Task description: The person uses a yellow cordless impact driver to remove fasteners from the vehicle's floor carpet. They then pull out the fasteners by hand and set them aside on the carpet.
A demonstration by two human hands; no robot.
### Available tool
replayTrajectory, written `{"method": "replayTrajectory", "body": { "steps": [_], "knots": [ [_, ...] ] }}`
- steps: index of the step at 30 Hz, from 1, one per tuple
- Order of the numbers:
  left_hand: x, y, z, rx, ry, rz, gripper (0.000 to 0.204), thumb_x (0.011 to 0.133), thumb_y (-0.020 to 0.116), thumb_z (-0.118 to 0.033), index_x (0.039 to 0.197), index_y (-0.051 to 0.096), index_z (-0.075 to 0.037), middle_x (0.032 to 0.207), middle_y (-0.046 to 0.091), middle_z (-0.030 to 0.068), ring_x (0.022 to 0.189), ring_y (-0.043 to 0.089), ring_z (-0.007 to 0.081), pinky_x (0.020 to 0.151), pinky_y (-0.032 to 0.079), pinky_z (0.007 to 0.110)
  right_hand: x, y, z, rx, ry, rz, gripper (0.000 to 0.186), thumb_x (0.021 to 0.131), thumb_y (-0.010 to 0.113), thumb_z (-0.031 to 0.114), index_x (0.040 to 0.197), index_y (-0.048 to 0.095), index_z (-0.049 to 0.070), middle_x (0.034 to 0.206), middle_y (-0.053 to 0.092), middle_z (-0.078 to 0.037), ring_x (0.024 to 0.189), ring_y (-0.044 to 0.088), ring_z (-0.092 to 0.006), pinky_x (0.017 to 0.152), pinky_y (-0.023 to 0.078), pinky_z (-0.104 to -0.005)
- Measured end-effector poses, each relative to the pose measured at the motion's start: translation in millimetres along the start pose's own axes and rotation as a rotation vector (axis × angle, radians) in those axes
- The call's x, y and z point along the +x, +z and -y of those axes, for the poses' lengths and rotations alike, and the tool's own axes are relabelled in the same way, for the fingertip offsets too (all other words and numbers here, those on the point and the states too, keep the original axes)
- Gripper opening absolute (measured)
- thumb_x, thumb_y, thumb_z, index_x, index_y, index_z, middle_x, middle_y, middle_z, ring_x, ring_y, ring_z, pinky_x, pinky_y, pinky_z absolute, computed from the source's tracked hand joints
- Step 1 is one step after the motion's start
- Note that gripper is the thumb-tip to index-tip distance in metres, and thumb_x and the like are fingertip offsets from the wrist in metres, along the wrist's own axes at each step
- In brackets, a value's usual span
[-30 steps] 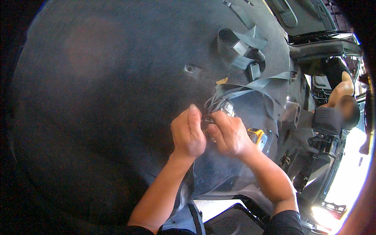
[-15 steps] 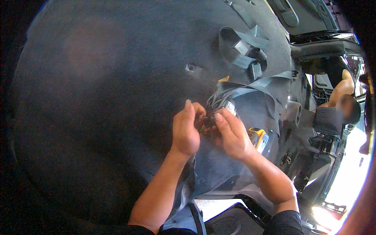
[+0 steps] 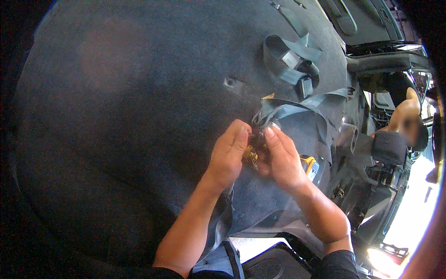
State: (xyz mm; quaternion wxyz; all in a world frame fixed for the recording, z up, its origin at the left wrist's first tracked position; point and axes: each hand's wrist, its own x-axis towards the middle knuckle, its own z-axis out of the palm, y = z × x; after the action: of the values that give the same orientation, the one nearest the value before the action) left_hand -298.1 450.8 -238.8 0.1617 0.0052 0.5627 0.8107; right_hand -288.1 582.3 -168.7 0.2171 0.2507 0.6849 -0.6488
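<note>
My left hand and my right hand meet over the dark carpet, thumbs up and fingers closed. Between their fingertips is a small dark piece, mostly hidden, so I cannot make out its kind. Just beyond the fingertips lies a bunch of thin grey strands, next to grey webbing. Below and behind my right hand, parts of a yellow-and-black power tool show; the hand covers its middle.
Dark grey carpet spreads left and ahead. Coiled seat belts with buckles lie at the far right. A metal bracket sits in the carpet. Vehicle trim stands at the right, with another person's arm beyond. A black mat is below.
My left hand has moved slightly right and its fingers have closed in against my right hand. More of the yellow tool shows between the hands. The view has shifted slightly.
</note>
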Motion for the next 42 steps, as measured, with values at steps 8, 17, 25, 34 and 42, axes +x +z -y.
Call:
{"method": "replayTrajectory", "body": {
  "steps": [8,17,25,34,42],
  "knots": [
    [-2,6,7,0.372,0.110,-0.071,0.025,0.106,0.043,-0.027,0.105,0.056,-0.006,0.079,0.055,0.0047,0.072,0.055,0.0190,0.066,0.044,0.033,-4,8,-28,0.127,0.098,-0.076,0.038,0.108,0.037,0.035,0.091,0.053,0.006,0.063,0.048,0.000,0.049,0.045,-0.0110,0.044,0.036,-0.0291],
    [3,-2,9,-0.452,-0.219,-0.108,0.028,0.105,0.050,-0.032,0.094,0.063,-0.009,0.080,0.060,-0.0023,0.063,0.046,0.0020,0.055,0.036,0.019,5,-6,-31,-0.177,-0.221,0.028,0.033,0.109,0.038,0.032,0.095,0.050,0.005,0.064,0.050,-0.002,0.053,0.049,-0.0105,0.047,0.038,-0.0282],
    [7,-1,-12,-0.244,-0.188,-0.353,0.029,0.101,0.058,-0.034,0.094,0.067,-0.008,0.079,0.062,-0.0018,0.047,0.036,0.0012,0.045,0.026,0.020,7,-7,-43,-0.062,-0.267,0.010,0.030,0.108,0.039,0.034,0.106,0.049,0.006,0.068,0.053,-0.002,0.055,0.053,-0.0114,0.048,0.043,-0.0265],
    [-276,-37,-89,0.460,-0.505,0.251,0.037,0.101,0.054,-0.036,0.084,0.067,-0.006,0.077,0.063,0.0058,0.075,0.058,0.0140,0.069,0.046,0.032,17,-6,-45,0.102,-0.271,0.146,0.027,0.108,0.040,0.032,0.105,0.048,0.007,0.070,0.050,-0.004,0.055,0.055,-0.0149,0.050,0.048,-0.0292],
    [-440,-77,-172,0.934,-1.220,-0.061,0.035,0.102,0.047,-0.016,0.136,0.056,-0.008,0.091,0.067,0.0079,0.082,0.059,0.0144,0.076,0.049,0.030,21,-6,-58,0.144,-0.374,0.146,0.027,0.106,0.043,0.030,0.100,0.050,0.005,0.069,0.052,-0.005,0.053,0.056,-0.0158,0.046,0.046,-0.0303]
  ]
}}
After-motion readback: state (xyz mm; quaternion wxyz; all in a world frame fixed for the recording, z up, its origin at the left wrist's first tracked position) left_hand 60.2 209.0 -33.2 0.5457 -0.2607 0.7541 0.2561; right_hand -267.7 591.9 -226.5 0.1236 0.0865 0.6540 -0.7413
